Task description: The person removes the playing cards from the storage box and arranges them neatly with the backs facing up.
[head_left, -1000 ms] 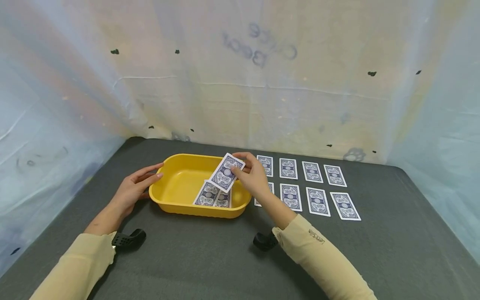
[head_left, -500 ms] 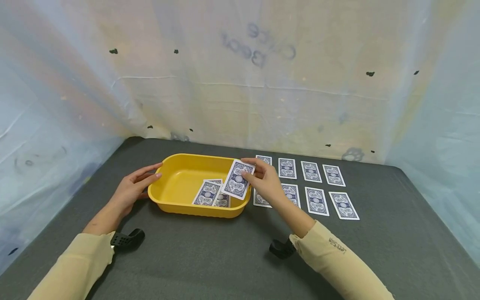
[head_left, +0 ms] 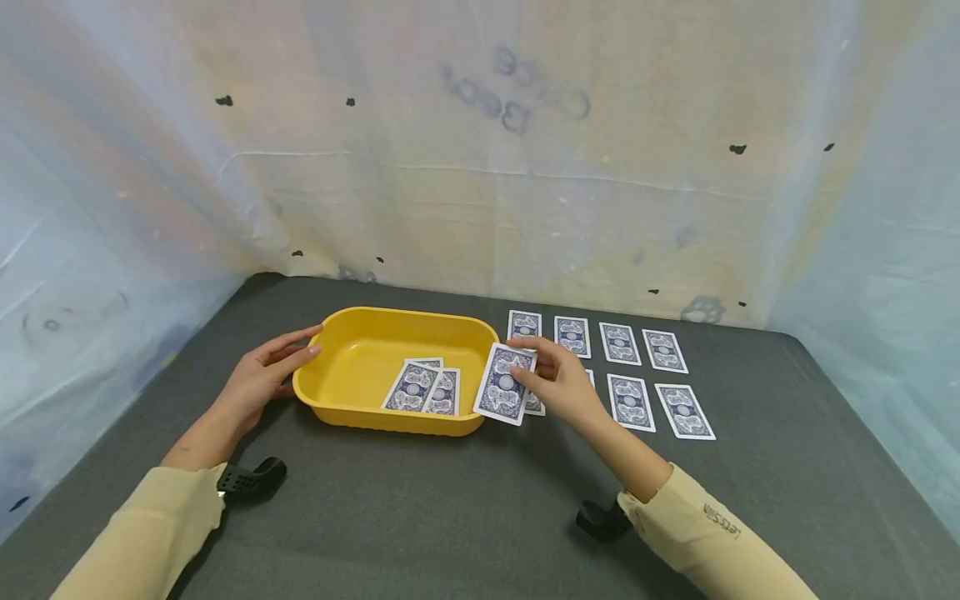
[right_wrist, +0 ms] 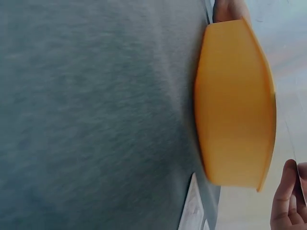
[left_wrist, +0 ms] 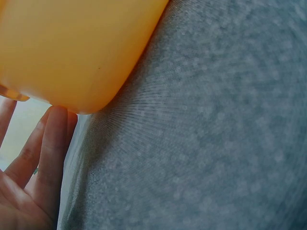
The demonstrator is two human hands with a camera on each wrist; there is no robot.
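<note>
In the head view a yellow plastic tray [head_left: 348, 367] stands on the table with a few overlapping playing cards [head_left: 411, 387] face down inside it. At the tray's left end my left hand [head_left: 258, 375] touches the rim with extended fingers; the left wrist view has fingertips against the tray's outer wall [left_wrist: 81, 52]. My right hand [head_left: 558, 383] pinches one blue-backed playing card [head_left: 501, 387] between thumb and fingers, just past the tray's right end. That card overlaps the tray's rim and a card on the table in this view. In the right wrist view my right hand [right_wrist: 290, 199] shows at the lower right edge.
Two rows of face-down playing cards lie to the right of the tray, such as the far one [head_left: 664, 351] and the near one [head_left: 685, 411]. The right hand partly covers the near row. A dark cloth [head_left: 420, 517] covers the table, and a pale curtain [head_left: 480, 208] hangs behind.
My right hand has carried the held card from above the tray to the right, past its right rim, uncovering the cards inside. The left hand keeps its place at the tray.
</note>
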